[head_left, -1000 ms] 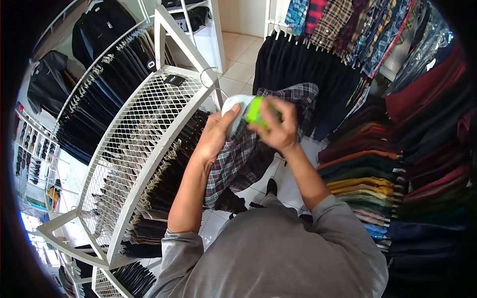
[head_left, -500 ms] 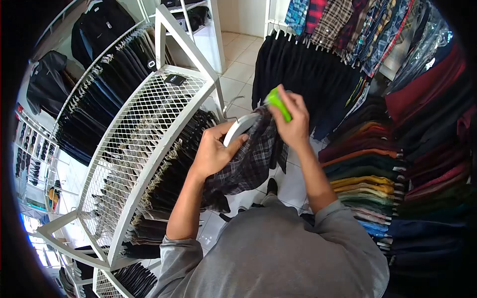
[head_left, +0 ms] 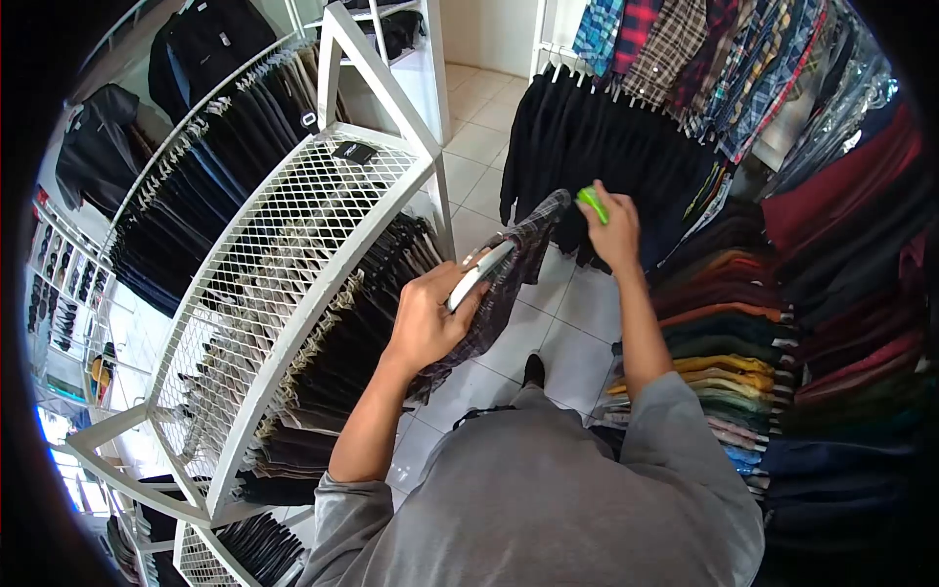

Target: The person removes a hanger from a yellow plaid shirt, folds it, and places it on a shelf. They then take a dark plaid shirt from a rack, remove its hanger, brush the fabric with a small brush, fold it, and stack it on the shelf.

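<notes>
My left hand is closed round a white hanger that carries a dark plaid shirt. The shirt hangs down beside the hand, and one part of it stretches up and right toward my right hand. That hand is closed on a bright green object, whose exact kind I cannot make out. A small gap seems to lie between the green object and the shirt's upper end.
At the left, a curved white mesh rack bears a black tag, with clothes hanging below. Black garments hang ahead under plaid shirts. Folded or hung coloured clothes line the right. White floor tiles lie below.
My right hand has moved right and away from my left hand with the green object. The shirt now stretches out toward it. The hanger has tilted, and its hook shows less.
</notes>
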Tool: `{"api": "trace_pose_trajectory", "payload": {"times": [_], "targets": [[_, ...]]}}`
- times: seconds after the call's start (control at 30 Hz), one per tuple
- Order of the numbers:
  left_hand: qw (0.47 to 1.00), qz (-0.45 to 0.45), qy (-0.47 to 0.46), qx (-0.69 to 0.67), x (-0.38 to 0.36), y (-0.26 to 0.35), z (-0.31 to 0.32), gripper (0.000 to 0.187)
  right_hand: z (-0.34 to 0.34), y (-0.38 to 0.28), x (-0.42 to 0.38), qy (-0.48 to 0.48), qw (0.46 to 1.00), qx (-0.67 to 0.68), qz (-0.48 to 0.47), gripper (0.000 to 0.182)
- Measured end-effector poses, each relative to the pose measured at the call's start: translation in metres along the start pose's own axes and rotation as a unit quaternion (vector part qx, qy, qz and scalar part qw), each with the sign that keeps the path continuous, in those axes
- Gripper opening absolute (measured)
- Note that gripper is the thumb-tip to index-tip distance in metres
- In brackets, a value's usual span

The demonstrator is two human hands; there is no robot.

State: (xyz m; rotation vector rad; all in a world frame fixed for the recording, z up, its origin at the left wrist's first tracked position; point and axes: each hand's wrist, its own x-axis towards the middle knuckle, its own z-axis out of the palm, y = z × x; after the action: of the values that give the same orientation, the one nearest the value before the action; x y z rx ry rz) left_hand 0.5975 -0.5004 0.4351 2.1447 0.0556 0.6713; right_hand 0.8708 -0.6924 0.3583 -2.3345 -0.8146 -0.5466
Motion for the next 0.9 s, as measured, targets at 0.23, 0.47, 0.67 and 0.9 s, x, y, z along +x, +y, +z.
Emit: {"api": "trace_pose_trajectory", "payload": {"times": [0.23, 0.47, 0.67, 0.9], "targets": [[0.982, -0.142, 0.003, -0.124, 0.011, 0.007, -0.004, 0.022, -0.027, -0.068, -0.004, 0.087, 0.97, 0.197, -0.111, 0.056], [0.965, -0.216, 0.005, -0.147, 0.054, -0.037, -0.002, 0.033, 0.045, -0.113, -0.036, 0.047, 0.849, 0.521, 0.068, 0.056], [0.926, -0.226, 0.083, -0.291, 0.076, -0.063, -0.019, 0.033, 0.008, -0.187, -0.153, -0.233, 0.808, 0.424, -0.337, 0.07], [0.885, -0.248, 0.083, -0.385, 0.065, -0.052, -0.016, 0.029, 0.019, -0.162, -0.066, 0.07, 0.916, 0.386, -0.083, 0.066]]}}
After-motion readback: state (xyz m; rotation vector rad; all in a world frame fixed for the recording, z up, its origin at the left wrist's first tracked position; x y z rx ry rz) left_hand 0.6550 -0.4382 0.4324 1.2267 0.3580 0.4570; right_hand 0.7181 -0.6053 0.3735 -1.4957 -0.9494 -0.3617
